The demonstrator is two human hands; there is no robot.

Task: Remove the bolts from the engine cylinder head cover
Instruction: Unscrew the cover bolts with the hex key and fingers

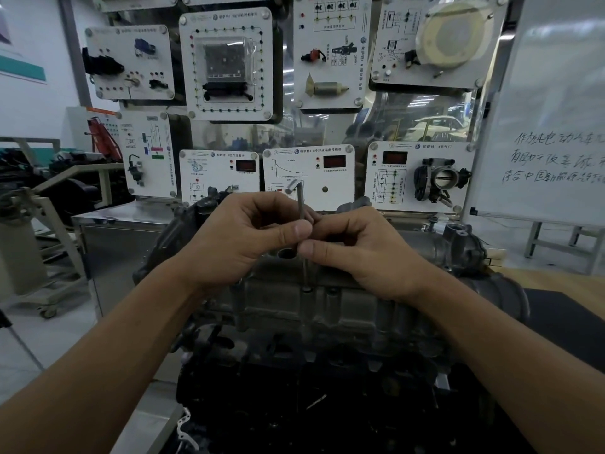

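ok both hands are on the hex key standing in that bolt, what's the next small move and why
Probably twirl the hex key to spin the bolt out. The left hand and right hand pinch its upright shaft, not the bent top end, and its tip sits in the bolt on the cover: a spinning grip.

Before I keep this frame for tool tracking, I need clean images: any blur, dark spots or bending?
Head view: left hand, right hand and hex key sharp; engine dim, lower part near black; whiteboard leans from wide-angle distortion.
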